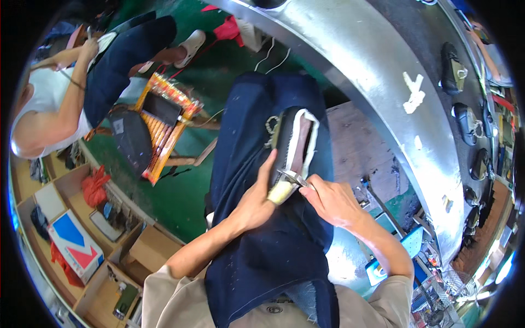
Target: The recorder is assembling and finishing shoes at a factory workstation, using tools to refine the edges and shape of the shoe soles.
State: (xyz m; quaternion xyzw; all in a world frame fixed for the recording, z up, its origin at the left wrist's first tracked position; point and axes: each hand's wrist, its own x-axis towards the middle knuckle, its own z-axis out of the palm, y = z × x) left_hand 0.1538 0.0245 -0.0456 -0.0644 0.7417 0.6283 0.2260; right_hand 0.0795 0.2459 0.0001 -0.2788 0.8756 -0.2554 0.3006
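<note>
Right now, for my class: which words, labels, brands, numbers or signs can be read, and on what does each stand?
No text can be read clearly.
Shoe in the left hand: none visible.
Blue, red and white box: any lettering too small.
Beige shirt: a round emblem, too small to read.
Shiny red-and-orange strip at upper left: too blurred to read.

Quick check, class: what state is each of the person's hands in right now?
Left hand: closed, holding the dark shoe.
Right hand: closed, holding a metal tool.
</note>
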